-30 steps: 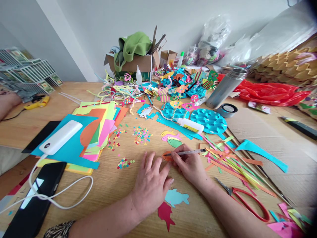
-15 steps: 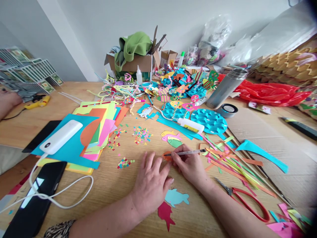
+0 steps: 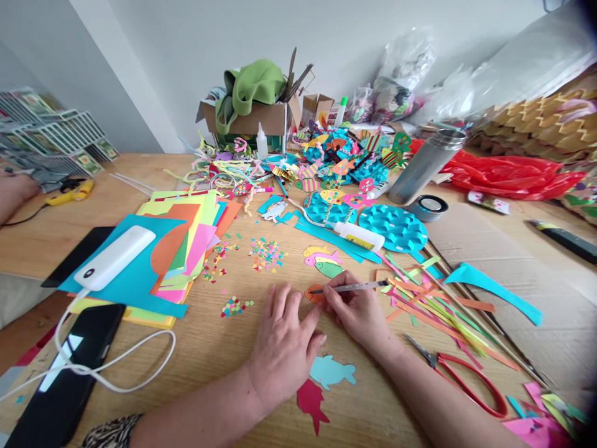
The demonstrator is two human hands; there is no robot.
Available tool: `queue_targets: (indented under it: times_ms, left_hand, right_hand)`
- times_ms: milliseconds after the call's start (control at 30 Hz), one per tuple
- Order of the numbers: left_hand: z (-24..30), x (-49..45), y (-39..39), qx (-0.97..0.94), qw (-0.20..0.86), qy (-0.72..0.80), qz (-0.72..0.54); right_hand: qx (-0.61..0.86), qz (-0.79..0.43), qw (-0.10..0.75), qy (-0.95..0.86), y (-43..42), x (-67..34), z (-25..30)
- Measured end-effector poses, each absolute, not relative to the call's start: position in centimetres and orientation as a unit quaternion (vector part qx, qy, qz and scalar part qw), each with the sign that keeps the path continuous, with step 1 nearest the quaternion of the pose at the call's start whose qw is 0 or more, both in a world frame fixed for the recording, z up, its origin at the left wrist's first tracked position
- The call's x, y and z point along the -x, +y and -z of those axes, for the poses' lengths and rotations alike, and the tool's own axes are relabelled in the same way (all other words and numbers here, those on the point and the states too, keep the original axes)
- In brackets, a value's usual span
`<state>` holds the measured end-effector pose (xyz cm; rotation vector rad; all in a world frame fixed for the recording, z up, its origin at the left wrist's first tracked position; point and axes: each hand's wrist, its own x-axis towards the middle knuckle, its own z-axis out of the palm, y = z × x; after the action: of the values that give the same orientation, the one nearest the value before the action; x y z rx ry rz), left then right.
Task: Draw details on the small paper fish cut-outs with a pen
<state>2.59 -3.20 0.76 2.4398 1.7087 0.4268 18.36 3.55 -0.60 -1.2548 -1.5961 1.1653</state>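
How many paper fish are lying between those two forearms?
2: a light blue fish beside the left hand, and a red fish lower in the picture. Others may be hidden.

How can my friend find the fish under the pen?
On the wooden table, find the right hand gripping a pen. The paper fish lies under the pen's tip; it is orange, unlike the green fish just beyond.

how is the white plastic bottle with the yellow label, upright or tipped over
Tipped over: the white plastic bottle lies lengthwise on its side, its yellow label showing.
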Motion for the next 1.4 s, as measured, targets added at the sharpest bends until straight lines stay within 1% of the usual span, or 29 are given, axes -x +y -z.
queue_targets:
  times_ms: [200, 300, 367, 600, 733, 800, 867, 967, 1100, 1200, 1300, 1400]
  left_hand:
    - [-0.9, -2.6, -3.2, -0.808, 0.065, 0.568, -0.143]
    - [-0.9, -2.6, -3.1, -0.809, 0.068, 0.567, -0.141]
    - [-0.8, -2.6, -3.1, -0.808, 0.068, 0.568, -0.142]
    - [-0.7, -2.6, -3.2, -0.805, 0.07, 0.571, -0.145]
    - [-0.8, -2.5, -3.1, -0.804, 0.067, 0.574, -0.142]
    - [-0.8, -2.4, -3.0, -0.804, 0.062, 0.575, -0.141]
    - [-0.8, -2.2, -2.9, -0.802, 0.058, 0.578, -0.141]
    - [-0.7, -2.1, -2.8, -0.802, 0.052, 0.577, -0.144]
    - [-0.6, -2.0, -2.7, -0.809, 0.04, 0.567, -0.148]
    - [-0.8, -1.9, -2.5, -0.805, 0.044, 0.572, -0.15]
    - [-0.9, -1.8, -2.3, -0.796, 0.046, 0.585, -0.149]
    - [-0.8, -1.7, -2.2, -0.792, 0.042, 0.59, -0.151]
  right_hand:
    - [0.49, -0.452, 0.39, -0.635, 3.6, -18.3, 0.6]
    - [0.497, -0.448, 0.406, -0.622, 3.5, -18.3, 0.6]
    - [0.504, -0.439, 0.432, -0.605, 3.4, -18.4, 0.5]
    - [0.49, -0.397, 0.572, -0.524, 3.4, -18.5, 0.2]
    - [0.468, -0.378, 0.598, -0.529, 3.3, -18.3, 0.0]
    - [0.474, -0.357, 0.587, -0.551, 3.2, -18.4, 0.2]
    - [0.488, -0.338, 0.556, -0.582, 3.1, -18.7, 0.5]
    - [0.495, -0.309, 0.476, -0.658, 3.1, -18.9, 0.7]
    - [0.433, -0.251, 0.398, -0.769, 3.4, -18.8, 0.3]
    - [0.412, -0.182, 0.371, -0.812, 3.7, -18.6, 0.1]
    - [0.425, -0.108, 0.358, -0.824, 3.7, -18.6, 0.2]
    - [0.448, -0.063, 0.349, -0.821, 3.6, -18.9, 0.4]
